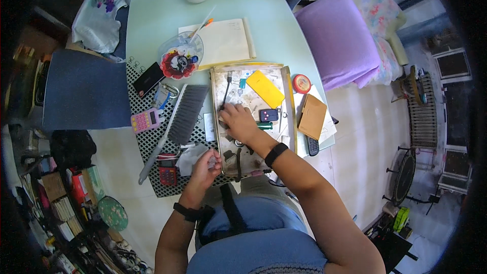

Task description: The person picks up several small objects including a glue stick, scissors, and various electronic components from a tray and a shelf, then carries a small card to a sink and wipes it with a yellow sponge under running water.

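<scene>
A worn shallow drawer (289, 83) lies on the table before me. My right hand (237, 121) reaches into its left part, fingers down on small items beside a black cable (227, 91); what they touch is hidden. A yellow power bank or case (265, 89), a dark key fob or small remote (269, 115), scissors (280, 120) and a green cylinder (265, 125) lie in the drawer. At its lower left corner my left hand (207, 167) is curled round a small clear crumpled thing, next to a white plastic bag (187, 160).
Left of the drawer lie a grey bench brush (189, 114), a pink calculator (145, 120), a red calculator-like device (167, 171) and a black phone (148, 79). A notebook (224, 40) and a red flower-shaped dish (179, 63) are behind it. To the right are a round red tin (301, 83) and a brown wallet-like case (312, 117).
</scene>
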Tool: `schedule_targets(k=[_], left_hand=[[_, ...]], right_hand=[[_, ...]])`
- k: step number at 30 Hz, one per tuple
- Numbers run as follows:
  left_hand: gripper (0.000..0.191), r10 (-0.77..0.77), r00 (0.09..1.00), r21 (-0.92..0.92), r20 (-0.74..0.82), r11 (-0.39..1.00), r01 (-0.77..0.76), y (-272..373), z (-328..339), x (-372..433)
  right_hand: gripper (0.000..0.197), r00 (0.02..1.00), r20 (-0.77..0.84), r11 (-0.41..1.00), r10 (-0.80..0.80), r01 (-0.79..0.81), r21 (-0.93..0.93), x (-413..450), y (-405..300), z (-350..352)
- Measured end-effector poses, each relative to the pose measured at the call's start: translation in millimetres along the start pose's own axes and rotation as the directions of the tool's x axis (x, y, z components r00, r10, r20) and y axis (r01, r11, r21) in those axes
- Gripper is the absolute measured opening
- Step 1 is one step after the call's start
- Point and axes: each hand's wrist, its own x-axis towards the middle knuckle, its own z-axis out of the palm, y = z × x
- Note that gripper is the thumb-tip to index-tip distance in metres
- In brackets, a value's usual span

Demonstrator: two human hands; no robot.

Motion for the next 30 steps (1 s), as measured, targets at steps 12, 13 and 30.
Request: schedule_targets(k=[12, 13, 30], left_hand=[[0.020, 0.038, 0.995, -0.030, -0.088, 0.999, -0.041, -0.7, -17.2, 2.0], [0.020, 0.036, 0.996, -0.029, -0.087, 0.999, -0.039, -1.7, -18.4, 3.7], [0.017, 0.017, 1.000, -0.023, -0.009, 1.000, -0.017, -0.7, -11.3, 12.2]], right_hand=[[0.023, 0.999, 0.022, 0.999, 0.049, -0.049, 0.008, -65.2, 56.6, -31.3], [0.023, 0.989, 0.056, 0.991, 0.135, -0.136, 0.009, -67.7, 65.4, -30.2], [0.014, 0.997, -0.078, 0.947, -0.027, 0.000, -0.322, -16.2, -17.9, 26.5]])
